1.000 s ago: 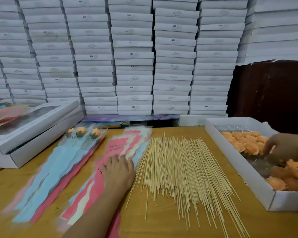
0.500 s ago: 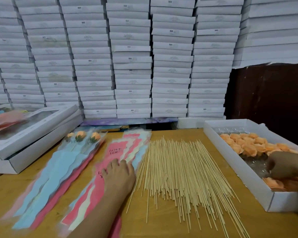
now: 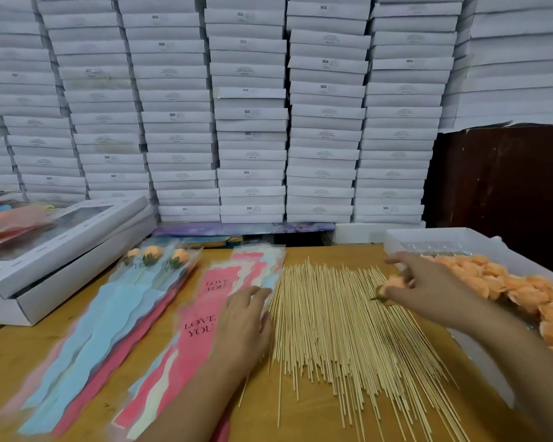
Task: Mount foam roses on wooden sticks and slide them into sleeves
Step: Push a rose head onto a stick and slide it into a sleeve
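Note:
A spread of thin wooden sticks (image 3: 342, 327) covers the middle of the table. My right hand (image 3: 428, 291) hovers over its right side and pinches one orange foam rose (image 3: 395, 282) with a green base. My left hand (image 3: 246, 323) lies flat with straight fingers on the pile of pink "LOVE YOU" sleeves (image 3: 201, 317), at the sticks' left edge. A white box (image 3: 406, 242) on the right holds several orange roses (image 3: 498, 282). Three sleeved roses (image 3: 155, 255) lie further left on blue and pink sleeves (image 3: 109, 327).
Two stacked white window boxes (image 3: 64, 250) sit at the table's left corner. A wall of stacked white cartons (image 3: 253, 116) fills the back. A dark brown panel (image 3: 508, 193) stands behind the rose box. Bare wood table (image 3: 23, 355) shows at the front left.
My right hand has come out of the rose box with one rose and moved left over the sticks. My left hand stays on the sleeves.

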A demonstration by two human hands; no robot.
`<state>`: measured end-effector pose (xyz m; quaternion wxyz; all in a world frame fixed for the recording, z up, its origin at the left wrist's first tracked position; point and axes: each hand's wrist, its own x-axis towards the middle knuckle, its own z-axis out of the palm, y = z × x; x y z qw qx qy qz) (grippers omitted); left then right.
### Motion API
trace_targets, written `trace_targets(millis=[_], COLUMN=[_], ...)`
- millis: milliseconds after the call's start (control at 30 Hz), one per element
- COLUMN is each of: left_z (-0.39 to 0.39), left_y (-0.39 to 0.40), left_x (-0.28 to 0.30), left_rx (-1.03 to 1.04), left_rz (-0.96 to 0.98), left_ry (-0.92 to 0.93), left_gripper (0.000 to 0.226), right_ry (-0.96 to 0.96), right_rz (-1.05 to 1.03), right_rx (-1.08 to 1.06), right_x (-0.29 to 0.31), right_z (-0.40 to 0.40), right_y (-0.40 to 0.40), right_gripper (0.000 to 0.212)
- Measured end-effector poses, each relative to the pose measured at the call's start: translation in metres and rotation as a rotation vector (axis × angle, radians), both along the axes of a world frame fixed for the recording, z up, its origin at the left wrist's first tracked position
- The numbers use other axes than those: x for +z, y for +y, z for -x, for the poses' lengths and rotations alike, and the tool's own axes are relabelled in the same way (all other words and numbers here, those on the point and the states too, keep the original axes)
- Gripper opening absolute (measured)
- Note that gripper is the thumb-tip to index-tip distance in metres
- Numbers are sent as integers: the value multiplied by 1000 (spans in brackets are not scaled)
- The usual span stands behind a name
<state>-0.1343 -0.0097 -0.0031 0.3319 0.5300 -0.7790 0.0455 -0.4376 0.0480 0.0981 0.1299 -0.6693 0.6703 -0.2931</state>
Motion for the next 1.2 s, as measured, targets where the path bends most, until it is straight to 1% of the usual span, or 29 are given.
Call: trace_targets(millis=[67, 133, 200, 300, 367, 467, 533, 600, 667, 733, 833, 900, 933, 1000, 1100, 1200], left_z=[0, 2, 4, 7, 8, 8, 7, 5, 4, 3, 3, 3, 3, 3, 3, 3], left_y=[1, 5, 8, 9, 7, 6, 5, 4, 4, 3, 2, 1, 1, 1, 2, 3], left_x=[0, 0, 1, -1, -2, -1, -2, -2, -1, -1, -1, -1, -2, -1, 2, 3], left_rx=[-106, -198, -274, -322, -335, -347, -352, -349, -316, -283, -254, -250, -250, -248, -244, -218], left_rz=[-17, -49, -99, -133, -131, -154, -183, -202, -204, -209, -245, -260, -262, -264, -281, -312], left_ry=[-6, -46, -87, -154, -134, -76, -25, 70, 133, 186, 265, 311, 328, 353, 408, 497], left_gripper=[51, 55, 62, 69, 61, 42, 39, 33, 29, 32, 36, 38, 38, 36, 34, 31], right_ry=[-54, -65, -74, -160, -232, -256, -253, -265, -220, -72, 168, 288, 313, 311, 260, 125], right_rz=[-43, -89, -110, -103, -83, -58, -48, -21, 49, 94, 4, -67, -79, -72, -91, -125], right_rx=[90, 151, 178, 196, 201, 202, 225, 220, 110, -54, -207, -242, -251, -265, -274, -269], right_x=[-20, -41, -59, -73, -77, -80, -79, -76, -73, -69, -74, -82, -85, -90, -89, -87], right_z=[-35, -64, -85, -104, -111, -116, -115, -113, -106, -95, -83, -84, -84, -85, -84, -79], right_y=[-5, -12, -18, -25, -29, -34, -34, -32, -31, -30, -27, -26, -27, -30, -31, -30], right_gripper=[61, 66, 69, 70, 69, 66, 63, 54, 45, 36, 27, 29, 33, 36, 33, 36])
